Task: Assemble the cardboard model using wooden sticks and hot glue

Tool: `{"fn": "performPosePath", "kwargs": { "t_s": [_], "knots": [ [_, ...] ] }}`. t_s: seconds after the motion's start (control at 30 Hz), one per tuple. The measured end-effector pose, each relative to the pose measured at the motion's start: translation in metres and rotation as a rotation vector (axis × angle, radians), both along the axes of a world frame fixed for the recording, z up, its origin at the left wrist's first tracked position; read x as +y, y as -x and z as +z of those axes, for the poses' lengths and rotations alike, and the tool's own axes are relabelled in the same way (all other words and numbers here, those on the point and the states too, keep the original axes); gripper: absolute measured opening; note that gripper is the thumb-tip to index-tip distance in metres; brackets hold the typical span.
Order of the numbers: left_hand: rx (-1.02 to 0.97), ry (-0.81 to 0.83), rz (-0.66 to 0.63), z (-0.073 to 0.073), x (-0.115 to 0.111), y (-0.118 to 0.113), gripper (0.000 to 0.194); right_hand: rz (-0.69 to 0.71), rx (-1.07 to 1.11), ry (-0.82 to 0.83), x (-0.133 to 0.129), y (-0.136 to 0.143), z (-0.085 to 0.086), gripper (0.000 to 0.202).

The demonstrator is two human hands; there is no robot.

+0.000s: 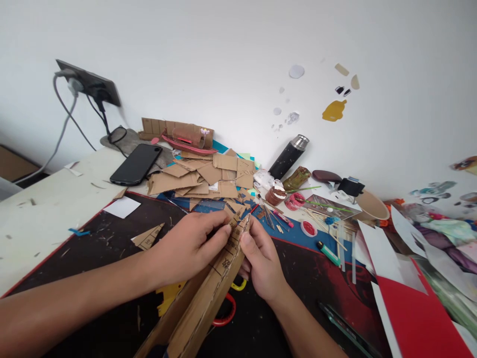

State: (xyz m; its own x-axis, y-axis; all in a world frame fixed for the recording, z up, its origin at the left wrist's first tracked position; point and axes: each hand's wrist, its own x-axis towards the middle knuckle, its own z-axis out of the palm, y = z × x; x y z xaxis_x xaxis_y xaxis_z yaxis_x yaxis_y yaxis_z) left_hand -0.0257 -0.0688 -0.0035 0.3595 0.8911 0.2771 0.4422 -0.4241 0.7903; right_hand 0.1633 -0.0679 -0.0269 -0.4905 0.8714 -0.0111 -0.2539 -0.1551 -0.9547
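Both my hands grip the far end of a long folded cardboard strip [208, 298] that runs from the bottom edge up to the middle of the view. My left hand [190, 246] pinches its left side, fingers curled over the top. On the other side my right hand [261, 258] presses it with thumb and fingers. Printed characters show on the cardboard face. Red-handled scissors [225, 313] lie on the dark mat [112, 238] partly hidden under the strip.
A pile of cardboard scraps [201, 179] lies behind my hands, with a black phone [136, 164] to its left. A black flask [288, 156], tape rolls, sticks, a green lighter [328, 252] and red paper [417, 313] crowd the right. A wall socket with cables [87, 87] is at left.
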Motion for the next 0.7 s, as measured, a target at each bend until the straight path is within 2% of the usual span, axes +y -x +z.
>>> {"fn": "performPosePath", "kwargs": {
  "t_s": [0.33, 0.7],
  "knots": [
    [0.000, -0.027, -0.007, 0.0021, 0.0002, 0.0016, 0.030, 0.036, 0.083, -0.007, -0.0002, 0.0006, -0.0010, 0.038],
    [0.058, -0.034, -0.019, 0.0002, 0.0015, 0.0024, 0.030, 0.044, 0.070, -0.003, 0.0004, -0.0014, -0.0039, 0.039]
  ]
}}
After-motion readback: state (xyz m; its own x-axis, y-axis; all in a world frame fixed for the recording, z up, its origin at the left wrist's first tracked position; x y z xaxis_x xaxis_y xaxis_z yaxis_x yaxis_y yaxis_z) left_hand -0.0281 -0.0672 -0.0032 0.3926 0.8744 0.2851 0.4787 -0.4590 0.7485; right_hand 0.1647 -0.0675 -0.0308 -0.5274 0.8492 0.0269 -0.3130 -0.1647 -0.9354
